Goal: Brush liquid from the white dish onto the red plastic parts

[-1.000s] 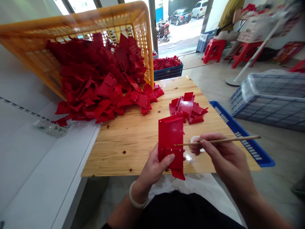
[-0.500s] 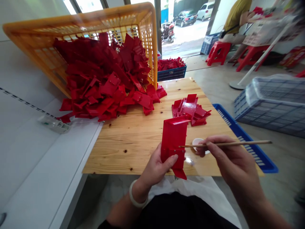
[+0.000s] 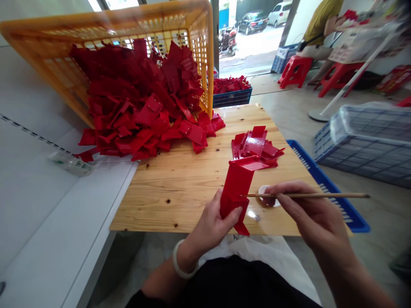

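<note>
My left hand (image 3: 215,218) grips a red plastic part (image 3: 236,184) with bent flaps at both ends, its thumb pressed on the lower front face. The part is tilted, its top leaning right. Between the thumb and fingers of my right hand (image 3: 308,214) is a thin wooden paintbrush (image 3: 327,195), held level. Its fine tip touches or almost touches the part's face, just above my left thumb. A small white dish (image 3: 265,190) is on the table by my right fingertips, partly hidden by them. Beyond the held part lies a small pile of similar red parts (image 3: 255,143).
A yellow crate (image 3: 210,55) tipped on its side spills many red parts (image 3: 150,111) onto the wooden table (image 3: 186,184). At the right edge stands a blue basket (image 3: 359,224). Grey-blue crates (image 3: 369,141) are on the floor. A person in a yellow top (image 3: 321,21) sits farther off.
My left hand has turned the red part, so it now leans right and shows its face more narrowly. The brush stays near the same spot on it.
</note>
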Demonstrator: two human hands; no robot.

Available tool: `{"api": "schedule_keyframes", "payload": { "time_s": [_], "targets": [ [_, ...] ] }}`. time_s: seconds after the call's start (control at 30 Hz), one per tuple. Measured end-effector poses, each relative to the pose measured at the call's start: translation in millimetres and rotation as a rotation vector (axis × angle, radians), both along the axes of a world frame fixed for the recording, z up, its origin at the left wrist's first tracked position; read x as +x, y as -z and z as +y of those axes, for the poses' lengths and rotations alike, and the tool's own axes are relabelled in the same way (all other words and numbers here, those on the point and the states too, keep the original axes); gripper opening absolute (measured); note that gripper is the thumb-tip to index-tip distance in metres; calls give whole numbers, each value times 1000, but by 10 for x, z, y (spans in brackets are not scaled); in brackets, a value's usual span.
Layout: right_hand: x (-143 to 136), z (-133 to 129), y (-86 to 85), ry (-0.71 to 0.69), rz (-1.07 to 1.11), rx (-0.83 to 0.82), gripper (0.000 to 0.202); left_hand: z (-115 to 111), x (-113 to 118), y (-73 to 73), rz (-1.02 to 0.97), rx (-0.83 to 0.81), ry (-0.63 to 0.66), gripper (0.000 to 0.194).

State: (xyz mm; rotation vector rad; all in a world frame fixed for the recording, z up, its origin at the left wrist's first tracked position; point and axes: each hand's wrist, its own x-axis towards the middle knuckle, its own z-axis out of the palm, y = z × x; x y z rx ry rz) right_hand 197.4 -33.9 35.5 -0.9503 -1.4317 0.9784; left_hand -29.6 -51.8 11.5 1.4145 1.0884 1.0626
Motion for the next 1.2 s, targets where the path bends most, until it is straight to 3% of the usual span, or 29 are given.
{"api": "schedule_keyframes", "payload": {
  "time_s": [0.4, 0.7, 0.83, 0.97, 1.07, 1.2],
  "targets": [
    [23, -48, -29, -16, -229, 133, 15, 34, 5, 3, 34, 1, -6, 38],
    [-45, 7, 38, -29, -170, 160, 12, 71, 28, 60, 38, -49, -27, 38],
    [-50, 19, 84, 72, -29, 57, 15, 166, 47, 162, -21, -111, -24, 45],
    [159, 95, 250, 219, 145, 33, 15, 583, 78, 208, -160, -150, -28, 55],
    [353, 144, 409, 237, 182, 34, 17, 1168, 189, 108, -65, -100, 14, 59],
    [453, 77, 534, 260, 188, -13, 27, 2053, 521, -64, 151, -92, 96, 48]
  ]
}}
